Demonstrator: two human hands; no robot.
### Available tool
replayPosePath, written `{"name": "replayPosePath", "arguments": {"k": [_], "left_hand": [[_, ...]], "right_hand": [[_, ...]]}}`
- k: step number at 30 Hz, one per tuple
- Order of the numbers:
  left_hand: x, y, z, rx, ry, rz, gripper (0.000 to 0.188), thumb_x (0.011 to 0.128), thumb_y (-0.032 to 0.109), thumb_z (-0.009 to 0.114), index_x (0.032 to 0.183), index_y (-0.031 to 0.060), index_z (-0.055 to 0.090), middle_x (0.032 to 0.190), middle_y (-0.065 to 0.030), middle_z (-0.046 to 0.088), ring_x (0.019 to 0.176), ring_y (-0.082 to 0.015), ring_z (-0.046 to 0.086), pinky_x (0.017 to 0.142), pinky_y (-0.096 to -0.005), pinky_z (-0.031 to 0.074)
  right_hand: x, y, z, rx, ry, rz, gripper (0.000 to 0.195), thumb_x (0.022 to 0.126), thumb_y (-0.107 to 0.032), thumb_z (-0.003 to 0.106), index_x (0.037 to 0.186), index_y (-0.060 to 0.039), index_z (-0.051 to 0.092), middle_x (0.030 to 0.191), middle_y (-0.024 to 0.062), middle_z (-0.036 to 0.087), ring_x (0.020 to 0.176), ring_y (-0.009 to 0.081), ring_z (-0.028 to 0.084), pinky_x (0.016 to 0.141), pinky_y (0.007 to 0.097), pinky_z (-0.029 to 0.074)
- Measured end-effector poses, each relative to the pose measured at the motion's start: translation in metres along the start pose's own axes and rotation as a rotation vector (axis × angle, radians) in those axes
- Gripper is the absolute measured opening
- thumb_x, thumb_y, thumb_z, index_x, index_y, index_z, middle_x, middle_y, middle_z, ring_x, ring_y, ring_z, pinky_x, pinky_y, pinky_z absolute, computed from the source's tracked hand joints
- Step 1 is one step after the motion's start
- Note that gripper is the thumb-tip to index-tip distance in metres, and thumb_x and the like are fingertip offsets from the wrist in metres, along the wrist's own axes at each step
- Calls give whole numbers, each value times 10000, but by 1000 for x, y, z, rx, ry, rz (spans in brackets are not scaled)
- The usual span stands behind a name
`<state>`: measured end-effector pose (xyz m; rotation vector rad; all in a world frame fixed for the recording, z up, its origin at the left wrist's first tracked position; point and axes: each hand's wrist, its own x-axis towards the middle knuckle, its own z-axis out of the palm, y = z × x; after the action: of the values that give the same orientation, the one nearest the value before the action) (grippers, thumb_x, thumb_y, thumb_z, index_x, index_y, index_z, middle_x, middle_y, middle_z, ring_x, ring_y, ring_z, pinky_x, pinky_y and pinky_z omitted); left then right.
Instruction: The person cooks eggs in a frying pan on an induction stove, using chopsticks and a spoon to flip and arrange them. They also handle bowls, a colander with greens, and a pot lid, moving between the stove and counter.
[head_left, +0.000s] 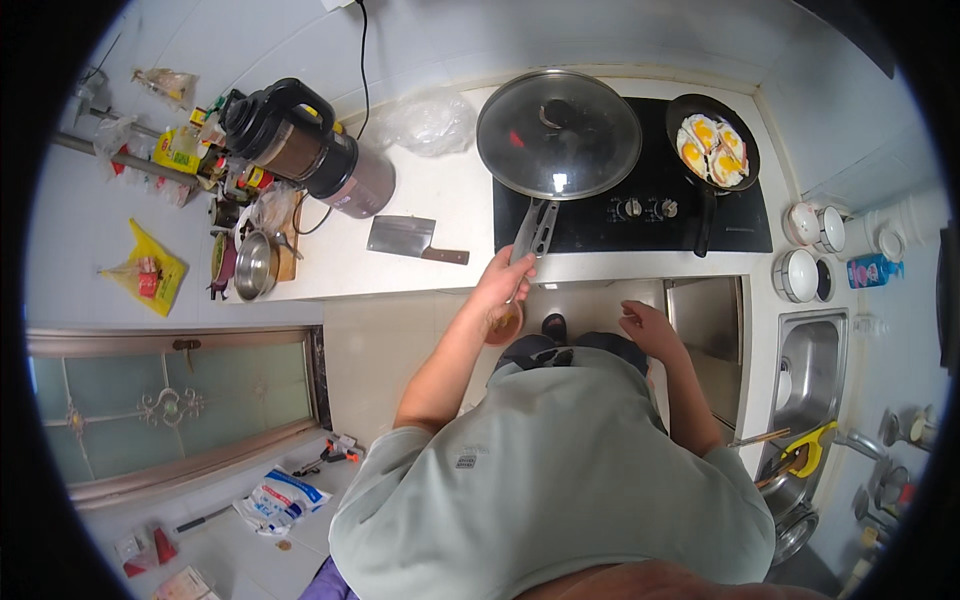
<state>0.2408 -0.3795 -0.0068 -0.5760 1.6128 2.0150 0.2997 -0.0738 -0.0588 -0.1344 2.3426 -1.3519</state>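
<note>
My left hand (504, 281) is closed around the slotted metal handle (541, 229) of a large pan at the counter's front edge. A round glass lid (559, 142) with a steel rim covers that pan, so most of what is inside is hidden. My right hand (646, 326) hangs in front of my body over the floor, fingers loosely bent, holding nothing. On the right side of the black gas hob (720, 229), a dark frying pan (702, 225) holds several fried eggs (712, 150). Left of the hob lies a cleaver (403, 235) with a wooden handle.
A tall blender (315, 157) and a crumpled clear plastic bag (427, 124) stand on the left counter. Near the left end sits a steel bowl (256, 266). White bowls (796, 274) and a blue bottle (870, 271) are on the right, by a steel sink (814, 330).
</note>
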Motion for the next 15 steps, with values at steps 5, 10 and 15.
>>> {"name": "replayPosePath", "arguments": {"k": [5, 10, 15], "left_hand": [[3, -4, 8, -228, 19, -11, 162, 918, 230, 597, 967, 117, 491, 745, 16, 500, 494, -52, 404, 392, -196, 292], [1, -13, 24, -331, 67, 9, 141, 918, 225, 598, 936, 122, 505, 740, 16, 511, 479, -56, 409, 380, -195, 293], [-3, -12, 61, -361, 126, 32, 155, 924, 230, 591, 918, 111, 491, 750, -11, 521, 483, -66, 396, 367, -195, 276]], "right_hand": [[-9, 18, 7, -5, -4, 104, 384, 831, -215, 613, 1150, -5, 574, 995, 165, 653, 914, 277, 641, 811, 338, 503], [1, 4, 0, -143, -30, 7, 394, 814, -227, 600, 1129, 9, 582, 1017, 195, 647, 930, 323, 633, 817, 366, 500], [9, 15, -27, -90, 45, 36, 412, 819, -232, 597, 1143, 21, 577, 1030, 207, 645, 953, 332, 630, 825, 374, 497]]}}
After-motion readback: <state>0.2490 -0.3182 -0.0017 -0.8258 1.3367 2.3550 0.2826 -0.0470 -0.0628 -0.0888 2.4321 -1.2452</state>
